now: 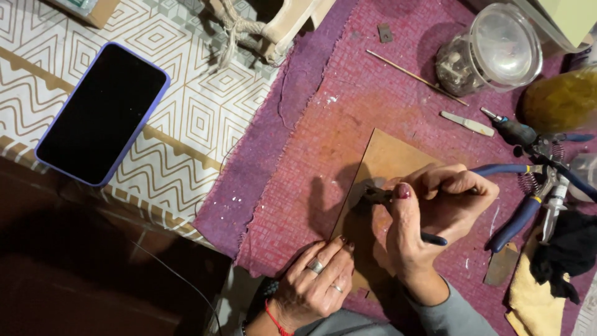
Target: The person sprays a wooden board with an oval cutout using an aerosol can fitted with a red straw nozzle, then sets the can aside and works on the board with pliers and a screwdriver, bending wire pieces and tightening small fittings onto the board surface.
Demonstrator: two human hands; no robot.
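A thin brown board (pixel 385 155) lies flat on a purple-red woven cloth (pixel 298 162). My right hand (pixel 435 205) is closed around a small dark hand tool (pixel 376 196), whose tip rests on the board's left part; a dark handle end sticks out below my fingers. My left hand (pixel 314 280), with rings on two fingers and a red thread at the wrist, presses its fingertips on the board's lower left corner.
Blue-handled pliers (pixel 528 199) lie right of my hand. A clear plastic jar (pixel 491 53), a thin wooden stick (pixel 413 76), a small white blade (pixel 467 123) and a screwdriver (pixel 511 129) sit behind. A phone (pixel 102 112) rests on patterned cloth at left. Yellow and black rags (pixel 547 274) lie at right.
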